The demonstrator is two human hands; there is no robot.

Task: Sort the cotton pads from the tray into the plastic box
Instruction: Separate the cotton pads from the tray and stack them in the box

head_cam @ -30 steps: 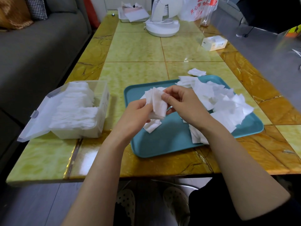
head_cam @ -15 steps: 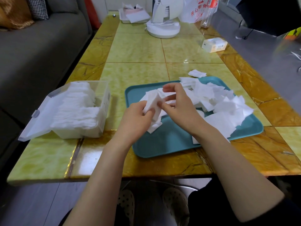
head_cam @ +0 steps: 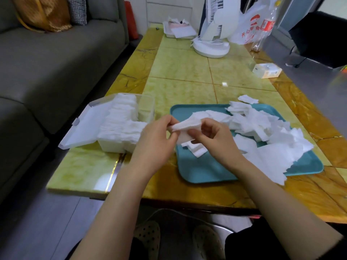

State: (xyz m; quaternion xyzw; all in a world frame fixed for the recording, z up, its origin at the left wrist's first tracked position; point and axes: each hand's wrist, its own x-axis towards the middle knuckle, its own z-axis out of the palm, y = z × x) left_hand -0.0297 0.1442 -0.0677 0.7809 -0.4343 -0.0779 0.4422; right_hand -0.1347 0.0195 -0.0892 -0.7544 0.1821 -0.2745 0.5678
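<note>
A small stack of white cotton pads [head_cam: 185, 126] hangs between my two hands above the left edge of the teal tray [head_cam: 204, 171]. My left hand [head_cam: 155, 139] pinches its left end and my right hand [head_cam: 216, 139] grips its right end. Several loose cotton pads [head_cam: 266, 136] lie heaped over the right half of the tray, and a few lie under my hands. To the left stands the clear plastic box [head_cam: 148, 107], lid folded open, holding a packed row of pads [head_cam: 122, 121].
One stray pad [head_cam: 247, 99] lies on the yellow tiled table [head_cam: 184, 76] behind the tray. Farther back stand a white fan base [head_cam: 211, 47], a small carton [head_cam: 267, 71], a plastic bag and a bottle. A grey sofa [head_cam: 47, 59] runs along the table's left side.
Both hands have shifted left with the pad stack, from over the tray's middle to its left edge near the box. The stack now lies flatter between them.
</note>
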